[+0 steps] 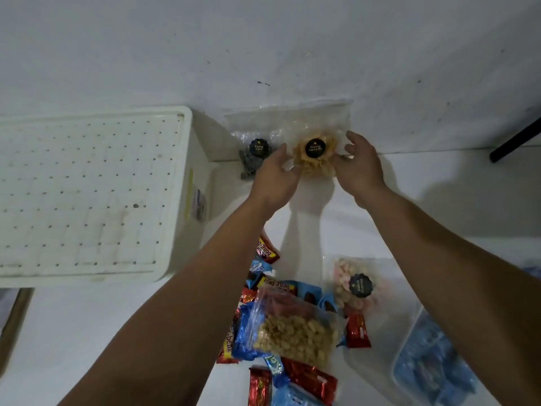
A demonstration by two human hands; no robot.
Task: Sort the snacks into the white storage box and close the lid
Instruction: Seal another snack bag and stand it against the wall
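Observation:
The white storage box (187, 183) stands at the left with its dotted white lid (87, 194) shut on top. Against the far wall leans a clear bag of yellow chips (314, 161) with a black round label. My left hand (273, 178) and my right hand (361, 168) reach to either side of this bag, fingers spread and touching its lower edges. Beside it on the left leans a clear bag of dark snacks (254, 159). A pile of snacks (292, 326) lies near me: a bag of pale nuts, red and blue wrapped bars.
A clear bag of pink and white sweets (355, 285) lies right of the pile. A clear tub of blue packets (433, 367) sits at the lower right. A dark leg (515, 142) slants at the far right. The white wall stands close behind.

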